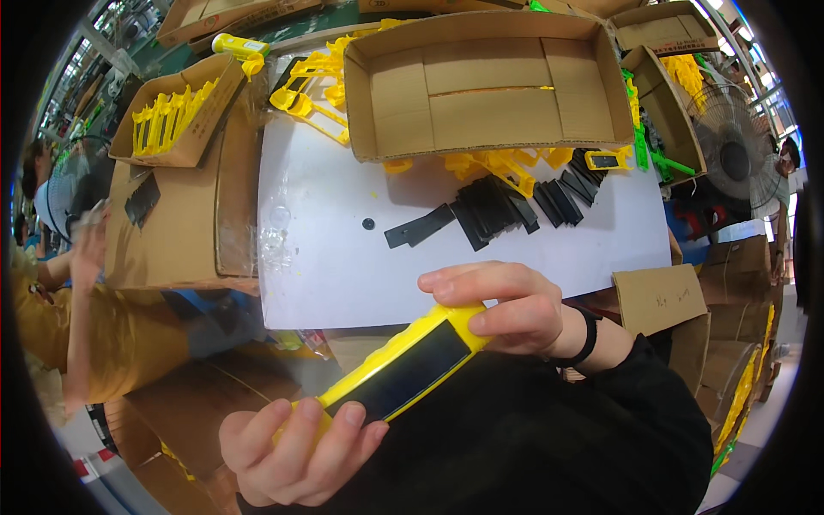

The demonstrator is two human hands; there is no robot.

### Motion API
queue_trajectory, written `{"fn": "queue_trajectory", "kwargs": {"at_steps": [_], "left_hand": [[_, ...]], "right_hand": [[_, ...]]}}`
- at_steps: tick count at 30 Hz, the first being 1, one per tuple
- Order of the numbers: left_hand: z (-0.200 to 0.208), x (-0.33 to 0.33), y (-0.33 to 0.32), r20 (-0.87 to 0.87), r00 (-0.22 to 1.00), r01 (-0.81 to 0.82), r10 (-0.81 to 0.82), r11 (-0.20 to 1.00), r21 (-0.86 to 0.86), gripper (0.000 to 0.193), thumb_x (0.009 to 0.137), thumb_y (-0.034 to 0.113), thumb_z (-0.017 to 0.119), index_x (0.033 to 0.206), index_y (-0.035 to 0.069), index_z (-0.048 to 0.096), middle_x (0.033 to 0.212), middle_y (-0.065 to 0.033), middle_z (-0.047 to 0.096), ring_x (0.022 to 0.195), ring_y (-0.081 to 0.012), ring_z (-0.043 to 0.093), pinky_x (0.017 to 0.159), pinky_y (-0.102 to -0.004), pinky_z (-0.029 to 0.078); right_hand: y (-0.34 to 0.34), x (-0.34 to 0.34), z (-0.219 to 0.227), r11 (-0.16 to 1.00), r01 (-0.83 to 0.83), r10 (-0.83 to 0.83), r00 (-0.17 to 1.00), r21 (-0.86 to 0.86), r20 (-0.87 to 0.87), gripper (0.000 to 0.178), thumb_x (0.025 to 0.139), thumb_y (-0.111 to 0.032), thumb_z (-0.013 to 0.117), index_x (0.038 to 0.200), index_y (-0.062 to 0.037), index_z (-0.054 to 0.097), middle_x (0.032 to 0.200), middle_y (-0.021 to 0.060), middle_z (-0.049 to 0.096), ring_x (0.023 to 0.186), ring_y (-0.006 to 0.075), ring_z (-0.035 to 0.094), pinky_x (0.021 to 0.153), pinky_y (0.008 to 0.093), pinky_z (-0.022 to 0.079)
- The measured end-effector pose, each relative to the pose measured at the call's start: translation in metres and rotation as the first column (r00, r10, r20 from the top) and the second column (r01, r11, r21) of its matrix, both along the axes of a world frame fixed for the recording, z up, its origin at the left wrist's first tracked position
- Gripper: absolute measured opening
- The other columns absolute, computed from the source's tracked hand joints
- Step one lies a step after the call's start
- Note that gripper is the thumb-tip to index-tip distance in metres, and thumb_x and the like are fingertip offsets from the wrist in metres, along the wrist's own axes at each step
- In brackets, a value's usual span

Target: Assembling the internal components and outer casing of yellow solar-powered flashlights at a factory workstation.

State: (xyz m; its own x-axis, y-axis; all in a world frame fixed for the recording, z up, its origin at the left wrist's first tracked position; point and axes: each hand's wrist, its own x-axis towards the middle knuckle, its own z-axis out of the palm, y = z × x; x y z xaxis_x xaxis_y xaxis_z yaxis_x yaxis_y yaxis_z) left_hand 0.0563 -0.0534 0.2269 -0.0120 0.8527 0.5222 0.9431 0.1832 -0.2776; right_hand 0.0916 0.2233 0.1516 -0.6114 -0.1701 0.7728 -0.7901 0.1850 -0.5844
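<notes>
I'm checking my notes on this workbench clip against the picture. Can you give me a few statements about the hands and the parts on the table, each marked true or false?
1. Both hands hold one long yellow piece with a dark insert. True: the left hand grips its lower end, the right hand its upper end.
2. The big cardboard box at the top is full of yellow parts. False: it shows only its bare bottom.
3. Black strips lie on the white sheet. True.
4. The right wrist is bare. False: it wears a black band.
</notes>
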Motion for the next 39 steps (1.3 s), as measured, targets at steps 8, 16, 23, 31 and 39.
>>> {"fn": "queue_trajectory", "kwargs": {"at_steps": [8,16,23,31,39], "left_hand": [[-0.021,0.001,-0.006,0.064,0.997,-0.049,0.043,0.995,0.092,0.022,0.078,0.026,0.071,0.099,0.018,0.070,0.103,0.0043,0.063,0.092,-0.0167,0.054,0.073,-0.0292,0.047],[-0.029,-0.005,-0.011,0.142,0.986,-0.092,0.084,0.994,0.052,0.023,0.087,0.016,0.063,0.109,0.018,0.063,0.105,-0.0036,0.058,0.096,-0.0249,0.058,0.071,-0.0367,0.055],[-0.017,-0.016,-0.003,0.424,0.903,-0.022,-0.074,0.976,0.219,0.010,0.079,0.008,0.070,0.085,0.000,0.070,0.088,-0.0166,0.069,0.076,-0.0300,0.066,0.067,-0.0384,0.055],[-0.113,-0.037,0.015,0.786,0.556,-0.111,-0.270,0.914,0.391,0.021,0.083,0.005,0.066,0.100,-0.008,0.065,0.080,-0.0172,0.066,0.070,-0.0276,0.063,0.064,-0.0365,0.052],[-0.138,-0.040,0.040,0.911,0.398,-0.235,-0.110,0.947,0.217,0.023,0.082,-0.006,0.065,0.106,-0.008,0.063,0.093,-0.0144,0.065,0.079,-0.0220,0.061,0.073,-0.0334,0.052]], "right_hand": [[-0.007,-0.011,0.001,0.997,0.071,-0.070,0.986,-0.003,-0.150,0.016,0.084,-0.001,0.062,0.096,-0.0008,0.051,0.107,0.0258,0.061,0.093,0.0366,0.067,0.074,0.0391,0.059],[0.000,-0.021,0.008,0.994,-0.009,0.019,0.996,0.113,-0.088,0.035,0.077,0.003,0.072,0.104,-0.0028,0.052,0.112,0.0216,0.058,0.098,0.0391,0.065,0.081,0.0426,0.057],[0.002,-0.018,0.016,0.898,0.247,-0.090,0.914,0.365,-0.396,0.022,0.081,-0.007,0.062,0.103,-0.0026,0.060,0.101,0.0182,0.062,0.080,0.0262,0.066,0.062,0.0302,0.055],[0.003,0.001,-0.011,0.987,0.022,-0.058,0.974,0.162,0.220,0.019,0.088,-0.003,0.052,0.106,-0.0018,0.057,0.100,0.0172,0.059,0.092,0.0349,0.059,0.079,0.0401,0.049],[0.015,0.023,-0.020,0.947,0.246,-0.302,0.903,0.208,0.304,0.020,0.082,-0.001,0.054,0.101,-0.0016,0.060,0.095,0.0165,0.062,0.092,0.0348,0.060,0.079,0.0406,0.049]]}}
